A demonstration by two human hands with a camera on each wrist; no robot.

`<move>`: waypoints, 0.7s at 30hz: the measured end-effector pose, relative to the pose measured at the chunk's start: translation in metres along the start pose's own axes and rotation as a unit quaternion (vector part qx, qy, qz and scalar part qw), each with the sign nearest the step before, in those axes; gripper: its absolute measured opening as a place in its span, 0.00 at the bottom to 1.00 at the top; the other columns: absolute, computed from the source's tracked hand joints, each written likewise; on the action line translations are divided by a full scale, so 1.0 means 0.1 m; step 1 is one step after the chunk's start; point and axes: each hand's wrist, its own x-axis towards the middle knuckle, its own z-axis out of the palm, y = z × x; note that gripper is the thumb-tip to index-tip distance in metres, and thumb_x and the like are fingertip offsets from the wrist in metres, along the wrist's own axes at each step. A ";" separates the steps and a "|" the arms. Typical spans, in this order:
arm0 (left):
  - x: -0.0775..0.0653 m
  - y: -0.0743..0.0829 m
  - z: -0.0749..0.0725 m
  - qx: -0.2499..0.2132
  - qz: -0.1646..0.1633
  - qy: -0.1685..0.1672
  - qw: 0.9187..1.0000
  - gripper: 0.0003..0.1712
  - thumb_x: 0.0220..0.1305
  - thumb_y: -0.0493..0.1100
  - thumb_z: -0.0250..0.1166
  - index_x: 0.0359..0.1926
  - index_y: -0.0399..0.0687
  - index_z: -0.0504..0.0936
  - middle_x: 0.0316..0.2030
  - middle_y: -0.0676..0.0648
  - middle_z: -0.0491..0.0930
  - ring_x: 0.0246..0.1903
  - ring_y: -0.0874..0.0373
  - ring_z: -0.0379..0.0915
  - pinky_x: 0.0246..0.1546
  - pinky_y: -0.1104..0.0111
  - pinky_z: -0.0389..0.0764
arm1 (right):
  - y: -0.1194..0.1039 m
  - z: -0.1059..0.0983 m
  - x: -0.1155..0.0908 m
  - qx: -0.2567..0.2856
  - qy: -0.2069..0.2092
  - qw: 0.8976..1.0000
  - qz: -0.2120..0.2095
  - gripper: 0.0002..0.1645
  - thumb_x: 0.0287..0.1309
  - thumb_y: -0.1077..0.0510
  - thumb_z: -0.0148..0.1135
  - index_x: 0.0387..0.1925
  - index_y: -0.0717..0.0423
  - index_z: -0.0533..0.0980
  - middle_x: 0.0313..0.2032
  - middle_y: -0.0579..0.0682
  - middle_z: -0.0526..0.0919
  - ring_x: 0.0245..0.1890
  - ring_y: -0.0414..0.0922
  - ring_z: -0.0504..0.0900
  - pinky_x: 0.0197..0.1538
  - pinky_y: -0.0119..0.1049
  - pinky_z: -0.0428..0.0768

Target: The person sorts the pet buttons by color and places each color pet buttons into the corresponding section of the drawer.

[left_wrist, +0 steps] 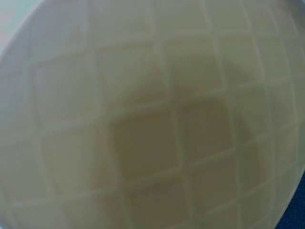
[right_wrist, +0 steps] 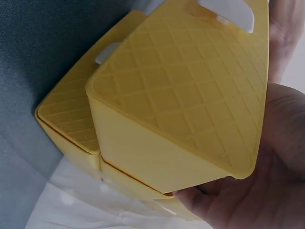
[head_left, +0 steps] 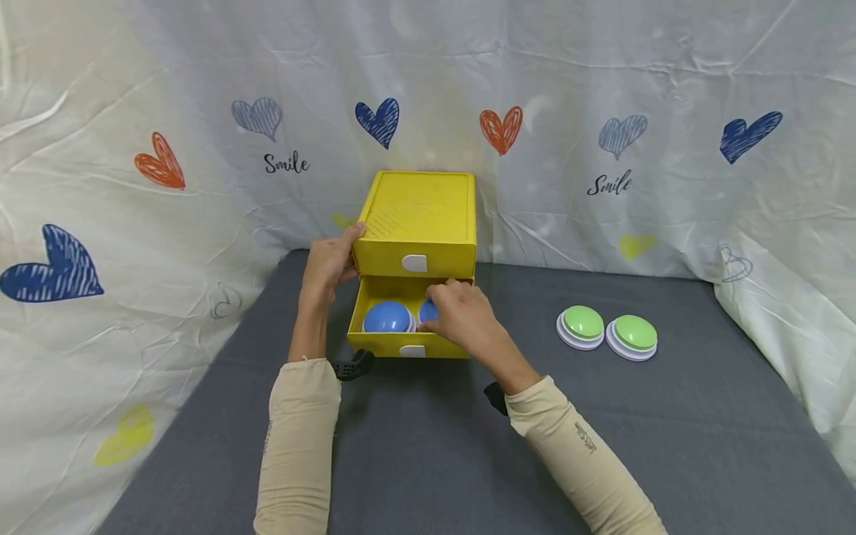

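Note:
In the head view a yellow two-drawer box (head_left: 420,208) stands with its lower drawer (head_left: 388,344) pulled out. My left hand (head_left: 326,260) holds the box by its left side, a fingertip over the top edge. My right hand (head_left: 464,312) reaches into the drawer and grips a blue buzzer button (head_left: 428,310), which it partly hides. Beside that, a second blue buzzer button (head_left: 386,317) on a white base lies in the drawer. Close up in the left wrist view is a waffle-patterned yellow surface (left_wrist: 143,143). The right wrist view shows my right hand (right_wrist: 267,195) alongside a yellow drawer front (right_wrist: 186,86).
Two green buzzer buttons (head_left: 583,322) with white bases sit side by side on the dark grey table cloth (head_left: 428,446), right of the box. Behind the box hangs a pale curtain (head_left: 441,67) printed with hearts. White tabs (head_left: 414,263) mark the drawer fronts.

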 end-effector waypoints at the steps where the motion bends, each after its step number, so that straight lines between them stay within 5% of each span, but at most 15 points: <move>1: 0.00 0.00 0.00 0.000 0.000 -0.001 1.000 0.40 0.44 0.75 0.60 0.34 0.42 0.83 0.34 0.49 0.83 0.37 0.60 0.79 0.35 0.68 0.79 | 0.00 0.00 0.00 -0.002 -0.005 1.000 -0.001 0.21 0.42 0.43 0.72 0.32 0.54 0.79 0.21 0.46 0.72 0.24 0.43 0.69 0.26 0.35 0.63; 4: -0.01 0.00 0.01 0.005 0.000 -0.003 1.000 0.40 0.44 0.75 0.60 0.36 0.42 0.83 0.36 0.48 0.83 0.37 0.60 0.79 0.35 0.69 0.79 | 0.01 0.01 -0.03 -0.002 0.004 1.000 -0.004 0.18 0.45 0.44 0.70 0.30 0.54 0.78 0.21 0.48 0.71 0.24 0.44 0.69 0.25 0.35 0.62; 7: -0.02 0.00 0.01 0.001 0.000 -0.004 1.000 0.39 0.45 0.74 0.60 0.33 0.42 0.83 0.35 0.48 0.83 0.36 0.59 0.80 0.34 0.69 0.79 | -0.01 0.06 -0.10 0.007 0.083 0.996 -0.010 0.16 0.49 0.48 0.68 0.35 0.54 0.80 0.28 0.49 0.75 0.29 0.46 0.71 0.30 0.37 0.68; 10: -0.02 0.00 0.01 -0.003 0.000 -0.002 1.000 0.37 0.45 0.74 0.60 0.26 0.42 0.81 0.31 0.49 0.83 0.34 0.58 0.80 0.33 0.69 0.79 | -0.07 0.14 -0.25 -0.003 0.199 0.980 -0.015 0.15 0.52 0.51 0.65 0.40 0.54 0.79 0.39 0.54 0.75 0.38 0.50 0.70 0.37 0.41 0.71; 14: -0.02 0.00 0.02 -0.008 0.005 0.000 1.000 0.36 0.44 0.74 0.61 0.20 0.42 0.76 0.20 0.50 0.78 0.30 0.57 0.78 0.34 0.67 0.79 | -0.22 0.22 -0.48 -0.027 0.308 0.951 -0.033 0.10 0.53 0.53 0.63 0.36 0.54 0.79 0.38 0.54 0.73 0.37 0.50 0.70 0.37 0.40 0.71; 17: 0.00 0.00 0.02 -0.006 0.006 0.006 1.000 0.37 0.43 0.75 0.61 0.19 0.43 0.74 0.15 0.49 0.72 0.27 0.56 0.75 0.34 0.64 0.78 | -0.33 0.29 -0.63 -0.031 0.327 0.943 -0.059 0.06 0.53 0.56 0.63 0.31 0.54 0.79 0.29 0.50 0.73 0.28 0.46 0.71 0.31 0.36 0.72; 21: 0.00 0.00 0.02 0.003 0.000 0.006 1.000 0.38 0.43 0.76 0.60 0.24 0.42 0.78 0.18 0.50 0.75 0.28 0.58 0.75 0.35 0.64 0.78 | -0.39 0.43 -0.74 -0.008 0.280 0.958 -0.055 0.07 0.53 0.55 0.65 0.33 0.54 0.78 0.26 0.46 0.75 0.23 0.42 0.75 0.25 0.34 0.75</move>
